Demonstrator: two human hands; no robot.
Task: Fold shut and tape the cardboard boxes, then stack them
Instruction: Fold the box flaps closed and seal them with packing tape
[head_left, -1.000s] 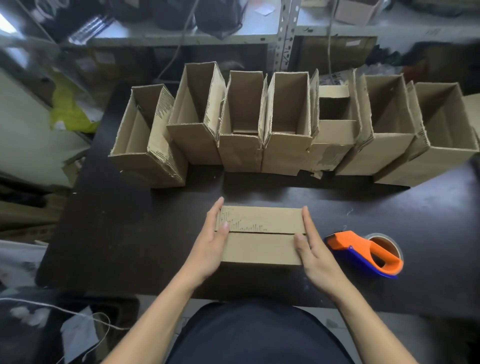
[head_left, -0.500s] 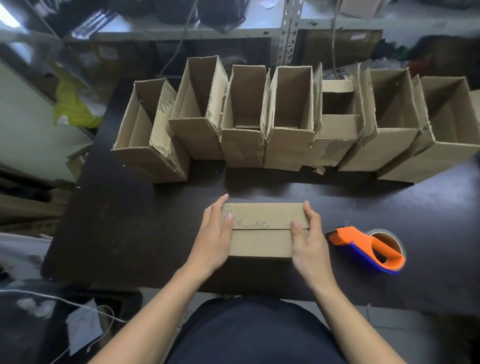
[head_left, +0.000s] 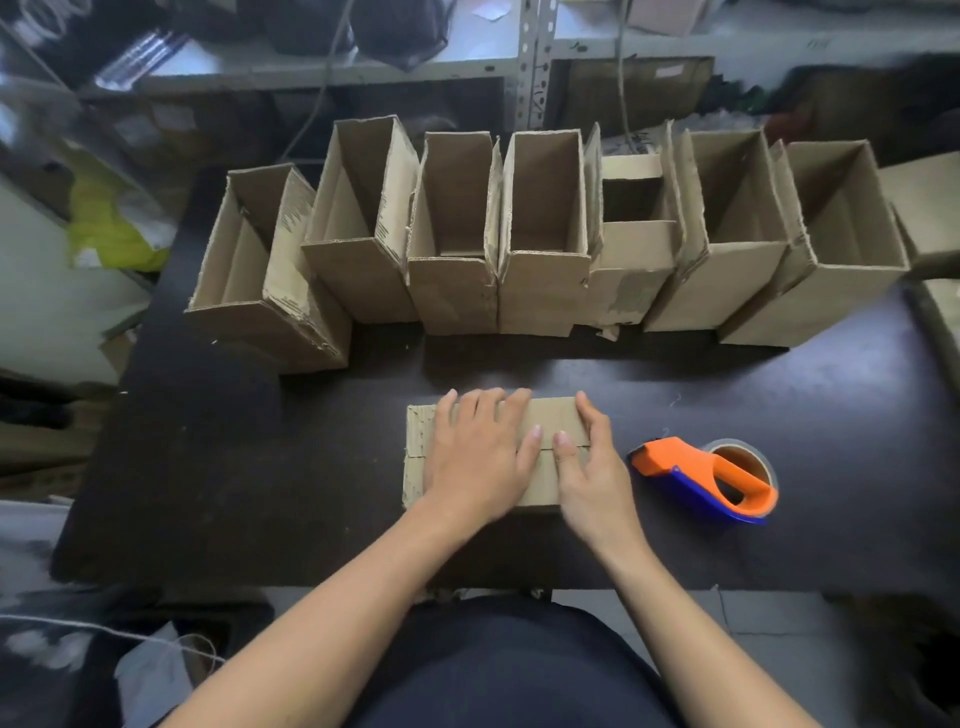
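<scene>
Dark desk (head_left: 260, 467): left hand (head_left: 475, 457) flat on box (head_left: 415, 452), right hand (head_left: 587, 462) fingers spread, nearer tape dispenser (head_left: 701, 475) lying lower right.

This looks like a packing or storage room in a small warehouse. A dark work table (head_left: 208, 467) carries a row of open cardboard boxes (head_left: 540, 234) along its far edge, with an orange-and-blue tape dispenser (head_left: 706, 480) near its front right. Behind the table stands slotted metal shelving (head_left: 535, 62) (cluttered with bags and cartons). Left of the table lies loose packaging and a yellow bag (head_left: 98, 223).
</scene>
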